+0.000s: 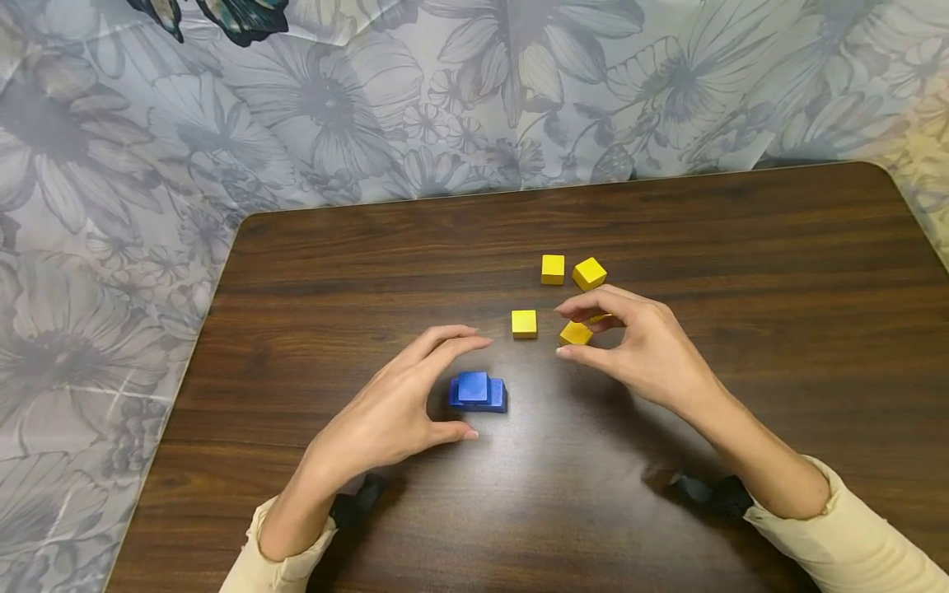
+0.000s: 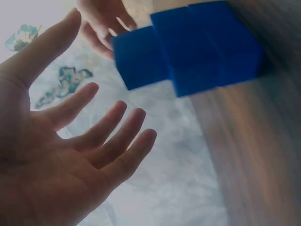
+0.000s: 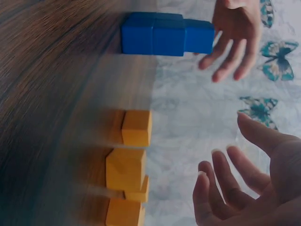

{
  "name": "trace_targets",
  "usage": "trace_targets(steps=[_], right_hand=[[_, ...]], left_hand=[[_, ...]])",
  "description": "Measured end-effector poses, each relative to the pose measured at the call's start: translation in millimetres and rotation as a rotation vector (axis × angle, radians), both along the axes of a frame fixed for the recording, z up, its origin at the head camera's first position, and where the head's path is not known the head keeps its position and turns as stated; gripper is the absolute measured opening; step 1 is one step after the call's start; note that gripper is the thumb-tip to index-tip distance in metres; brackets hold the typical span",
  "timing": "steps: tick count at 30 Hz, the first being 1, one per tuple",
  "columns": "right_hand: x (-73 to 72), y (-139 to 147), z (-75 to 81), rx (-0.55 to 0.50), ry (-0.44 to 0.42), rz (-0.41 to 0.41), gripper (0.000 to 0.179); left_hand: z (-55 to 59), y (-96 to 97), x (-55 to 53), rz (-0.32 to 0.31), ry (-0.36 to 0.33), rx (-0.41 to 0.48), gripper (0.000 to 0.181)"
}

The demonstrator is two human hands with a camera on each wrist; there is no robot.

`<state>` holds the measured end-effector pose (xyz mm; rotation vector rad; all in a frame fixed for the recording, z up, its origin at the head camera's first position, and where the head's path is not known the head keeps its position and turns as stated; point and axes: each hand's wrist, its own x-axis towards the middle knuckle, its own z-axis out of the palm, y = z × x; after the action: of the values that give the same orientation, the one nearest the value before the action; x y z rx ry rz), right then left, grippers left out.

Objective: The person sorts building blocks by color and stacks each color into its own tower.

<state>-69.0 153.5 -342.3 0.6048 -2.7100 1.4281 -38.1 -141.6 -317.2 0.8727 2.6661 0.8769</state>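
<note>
A small stack of blue blocks stands on the table, with a single block on top of a wider base. My left hand is spread around the left side of this stack, thumb and fingers apart and nothing between them. In the left wrist view the blue stack lies beyond the fingertips. Over the yellow cubes, my right hand has its thumb and fingers apart, holding nothing. A yellow cube shows between its fingertips in the head view, and another is mostly hidden behind the fingers.
More yellow cubes lie loose nearby: one cube to the left of the right hand, another farther back, and a turned one beside that. The dark wooden table ends at a floral cloth behind it.
</note>
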Motion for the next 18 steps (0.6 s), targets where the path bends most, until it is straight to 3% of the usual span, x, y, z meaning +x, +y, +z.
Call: trace_targets(steps=[7,18], right_hand=[[-1.5,16,-3.7,0.02,0.022,-0.05,0.041],[0.3,31,-8.3,0.049,0.003,-0.115,0.039]], left_hand=[[16.2,25.8,-3.4,-0.073,0.057,0.029,0.083],[14.1,60.6,-10.5,-0.087,0.105,0.128,0.071]])
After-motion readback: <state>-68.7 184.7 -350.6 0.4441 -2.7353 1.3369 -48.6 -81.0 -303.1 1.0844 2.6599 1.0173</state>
